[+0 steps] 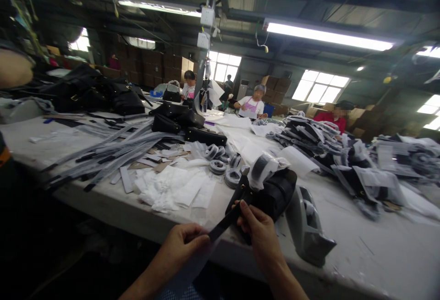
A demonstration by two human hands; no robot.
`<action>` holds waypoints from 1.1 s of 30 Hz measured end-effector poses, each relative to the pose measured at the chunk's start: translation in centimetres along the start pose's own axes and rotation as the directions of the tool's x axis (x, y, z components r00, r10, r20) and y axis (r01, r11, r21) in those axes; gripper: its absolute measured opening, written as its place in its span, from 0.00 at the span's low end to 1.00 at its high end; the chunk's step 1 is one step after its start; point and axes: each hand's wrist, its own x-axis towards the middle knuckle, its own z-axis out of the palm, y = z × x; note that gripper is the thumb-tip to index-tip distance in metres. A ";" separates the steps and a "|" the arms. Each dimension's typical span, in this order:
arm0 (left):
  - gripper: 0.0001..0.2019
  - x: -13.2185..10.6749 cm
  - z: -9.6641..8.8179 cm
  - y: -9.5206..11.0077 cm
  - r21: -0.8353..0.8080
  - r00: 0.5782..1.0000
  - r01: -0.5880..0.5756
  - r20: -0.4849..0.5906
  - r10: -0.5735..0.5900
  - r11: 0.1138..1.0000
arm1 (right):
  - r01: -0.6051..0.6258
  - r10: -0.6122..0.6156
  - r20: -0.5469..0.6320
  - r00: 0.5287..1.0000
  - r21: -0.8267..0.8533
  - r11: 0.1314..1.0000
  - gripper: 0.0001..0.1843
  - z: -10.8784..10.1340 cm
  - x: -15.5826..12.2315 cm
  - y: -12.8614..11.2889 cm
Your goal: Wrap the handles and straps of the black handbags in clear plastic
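Observation:
A black strap (224, 225) stretches between my two hands near the table's front edge. My left hand (187, 242) pinches its lower end, where a translucent white sheet (192, 268) hangs below the fingers. My right hand (256, 224) grips the upper end with thumb and fingers, right against a black handbag (275, 192). The bag lies on the table, with a handle wrapped in white film (263, 169) on top. Just right of the bag stands a grey tape dispenser (309, 231).
Wrapped straps (113, 149), white paper sheets (178, 185) and coiled wrapped straps (218, 167) lie left of the bag. Black bags (99, 91) are piled at far left, wrapped pieces (319, 142) at right. Several people are around the table, one in a pink apron (252, 105).

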 end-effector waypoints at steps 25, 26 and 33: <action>0.17 7.7 7.1 2.8 -0.172 0.962 -0.243 -0.169 0.215 0.955 | 0.015 -0.078 -0.171 0.982 -0.344 0.939 0.26 -0.4 0.0 -0.5; 0.17 7.5 7.0 2.6 -0.151 0.958 -0.252 -0.179 0.224 0.956 | 0.016 -0.083 -0.179 0.980 -0.347 0.938 0.26 -0.3 0.1 -0.4; 0.16 6.2 6.8 0.8 -0.026 0.954 -0.213 -0.220 0.202 0.977 | 0.025 -0.095 -0.193 0.977 -0.335 0.942 0.25 0.0 0.2 -0.1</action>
